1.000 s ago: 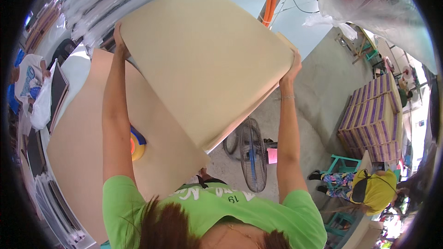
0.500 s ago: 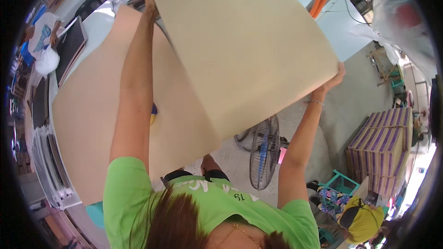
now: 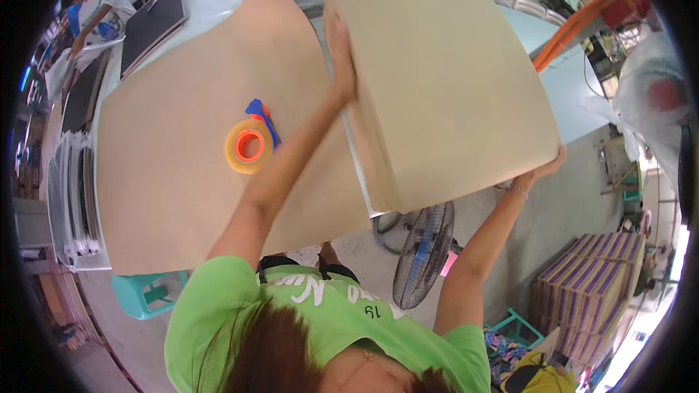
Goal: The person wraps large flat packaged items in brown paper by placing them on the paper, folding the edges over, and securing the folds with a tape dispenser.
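A thick stack of tan board sheets (image 3: 451, 87) lies at the right, its layered edge facing left. My left hand (image 3: 340, 54) presses along that left edge, fingers stretched out and pointing away from me. At the near right corner, my right hand (image 3: 546, 165) has its fingers wrapped round the stack's edge. Left of the stack, a large tan sheet (image 3: 175, 138) covers the table. On this sheet lies a tape dispenser (image 3: 258, 118) with blue and orange parts and a wide roll of clear yellowish tape (image 3: 236, 147), just beyond my left forearm.
A standing fan (image 3: 424, 255) is close to the stack's near edge. A teal stool (image 3: 149, 298) stands under the table's near left. Dark panels (image 3: 153, 25) lie far left near another person (image 3: 102, 7). Striped boxes (image 3: 593, 287) and a person in yellow are at the right.
The stack has shifted right, off the large sheet, uncovering more of it. My left hand has moved from the far left corner nearer along the left edge. The tape dispenser has come into sight.
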